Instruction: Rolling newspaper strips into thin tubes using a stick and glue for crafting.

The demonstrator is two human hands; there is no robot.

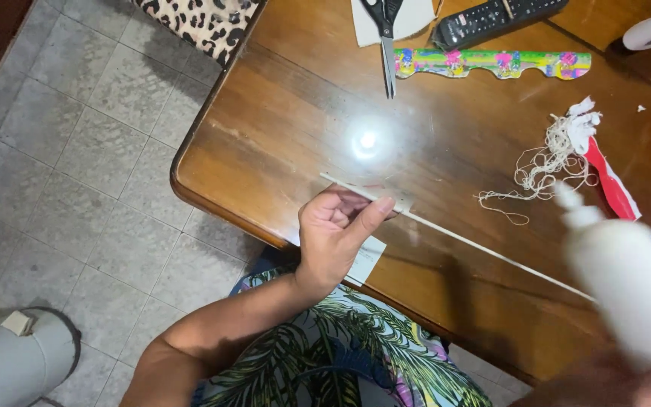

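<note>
My left hand rests at the near edge of the brown wooden table, its thumb and fingers pinching a thin white stick that lies diagonally across the tabletop. A small pale piece sits on the stick by my thumb tip. A white paper slip lies under that hand. My right hand is at the bottom right, blurred, holding a white squeeze bottle with its nozzle pointing up and left above the stick.
A tangle of white string and a red and white strip lie at the right. Scissors, a black remote and a colourful wavy-edged strip lie at the far side. Grey tiled floor is on the left.
</note>
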